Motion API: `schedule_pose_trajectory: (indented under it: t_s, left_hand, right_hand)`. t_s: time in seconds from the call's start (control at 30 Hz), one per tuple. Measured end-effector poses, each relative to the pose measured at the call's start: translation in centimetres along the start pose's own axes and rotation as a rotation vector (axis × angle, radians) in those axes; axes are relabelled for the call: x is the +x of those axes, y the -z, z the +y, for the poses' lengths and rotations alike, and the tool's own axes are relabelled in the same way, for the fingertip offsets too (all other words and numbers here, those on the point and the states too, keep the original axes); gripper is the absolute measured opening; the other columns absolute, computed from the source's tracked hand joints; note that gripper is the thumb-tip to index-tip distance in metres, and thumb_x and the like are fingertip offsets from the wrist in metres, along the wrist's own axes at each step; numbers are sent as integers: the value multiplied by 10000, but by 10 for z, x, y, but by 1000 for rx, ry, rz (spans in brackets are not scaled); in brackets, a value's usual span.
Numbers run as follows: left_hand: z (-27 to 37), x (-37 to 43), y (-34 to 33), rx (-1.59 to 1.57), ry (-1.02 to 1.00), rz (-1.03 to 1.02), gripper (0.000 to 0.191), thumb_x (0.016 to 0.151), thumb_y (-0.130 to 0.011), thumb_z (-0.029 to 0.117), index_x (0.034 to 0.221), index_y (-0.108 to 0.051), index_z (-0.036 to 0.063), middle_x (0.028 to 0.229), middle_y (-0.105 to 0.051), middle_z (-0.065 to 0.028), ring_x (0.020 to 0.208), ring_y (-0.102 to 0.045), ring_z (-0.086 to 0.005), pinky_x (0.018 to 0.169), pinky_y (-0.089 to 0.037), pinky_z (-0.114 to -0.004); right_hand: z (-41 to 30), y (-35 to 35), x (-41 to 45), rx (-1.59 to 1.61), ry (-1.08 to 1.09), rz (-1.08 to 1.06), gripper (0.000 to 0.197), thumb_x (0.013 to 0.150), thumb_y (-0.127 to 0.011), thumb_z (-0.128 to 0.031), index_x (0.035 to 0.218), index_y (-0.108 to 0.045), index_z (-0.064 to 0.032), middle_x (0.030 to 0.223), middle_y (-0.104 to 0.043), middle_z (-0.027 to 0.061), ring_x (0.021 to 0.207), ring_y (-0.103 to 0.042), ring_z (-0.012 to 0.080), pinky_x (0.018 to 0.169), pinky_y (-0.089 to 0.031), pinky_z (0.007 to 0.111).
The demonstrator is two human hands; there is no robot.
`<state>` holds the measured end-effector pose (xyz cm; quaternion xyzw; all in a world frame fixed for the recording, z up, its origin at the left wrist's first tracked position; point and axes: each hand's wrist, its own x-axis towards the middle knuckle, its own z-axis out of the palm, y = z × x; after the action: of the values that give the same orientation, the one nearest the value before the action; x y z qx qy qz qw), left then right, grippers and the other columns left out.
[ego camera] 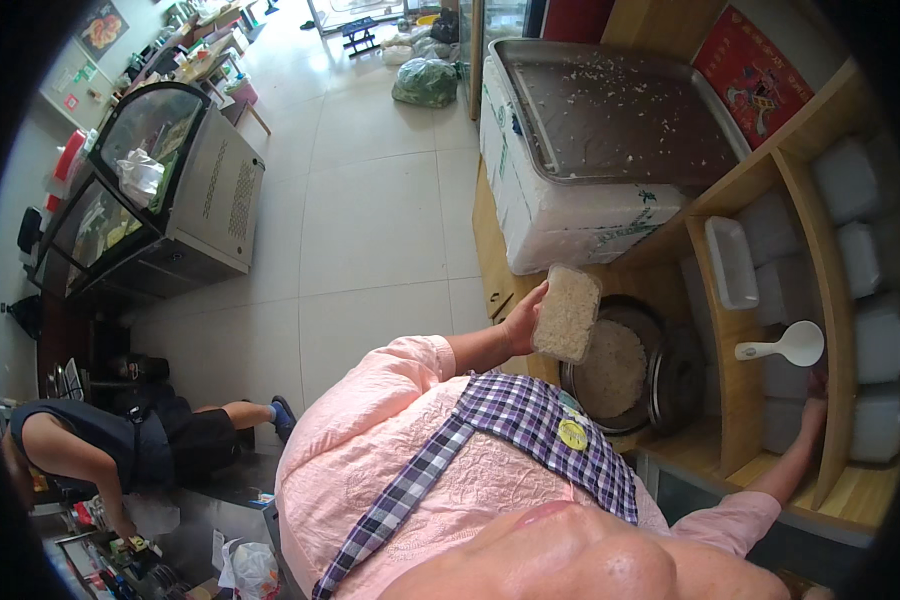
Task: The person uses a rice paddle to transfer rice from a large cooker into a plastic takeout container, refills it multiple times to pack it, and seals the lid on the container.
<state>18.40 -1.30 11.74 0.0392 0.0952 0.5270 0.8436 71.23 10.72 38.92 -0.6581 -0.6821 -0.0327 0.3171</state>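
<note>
My left hand [523, 321] grips a clear rectangular plastic container [568, 313] filled with what looks like cooked rice. It is held up beside an open round pot [640, 319], and more rice [611, 369] lies inside that. A dark round lid or rim [679, 379] is at the pot's right side. My right hand [817, 384] reaches into a wooden shelf [784, 480], close to a white rice paddle [799, 343]. Its fingers are mostly hidden, so I cannot tell what they touch. An empty clear container [733, 262] rests on the shelf edge, above the paddle in the picture.
Stacked pale containers [877, 345] fill shelf compartments. Beyond the pot, a metal tray [600, 112] with scattered grains lies on a white foam box [525, 210]. A glass-fronted display case [195, 187] stands left across the tiled floor [375, 217]. Another person [120, 442] bends over at lower left.
</note>
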Motion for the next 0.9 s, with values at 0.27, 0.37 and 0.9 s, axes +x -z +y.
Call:
schedule_pose_trajectory:
  t_s: [0.27, 0.37, 0.9]
  left_hand:
    - [-2, 10, -10, 69, 16, 27, 706, 842, -421, 608, 1336, -379, 105, 1295, -473, -117, 1156, -479, -291, 972, -374, -467]
    - [1, 0, -2, 58, -2, 21, 687, 853, -428, 573, 1335, -363, 88, 1306, -454, -134, 1174, -457, -322, 976, -359, -513]
    - [-5, 14, -12, 45, 12, 121, 697, 852, -412, 584, 1332, -365, 80, 1286, -469, -141, 1166, -466, -324, 979, -369, -493]
  right_hand:
    - [22, 12, -6, -104, 58, 59, 350, 893, -541, -239, 1144, -566, 3, 1108, -591, 131, 990, -543, 217, 892, -408, 345]
    - [14, -3, -6, -120, 117, 149, 324, 870, -582, -232, 1072, -592, 22, 1041, -629, 120, 924, -574, 225, 848, -426, 344]
    - [-210, -76, -63, 2, 448, 121, 121, 834, -548, -63, 950, -579, -48, 959, -600, 112, 909, -574, 305, 764, -473, 373]
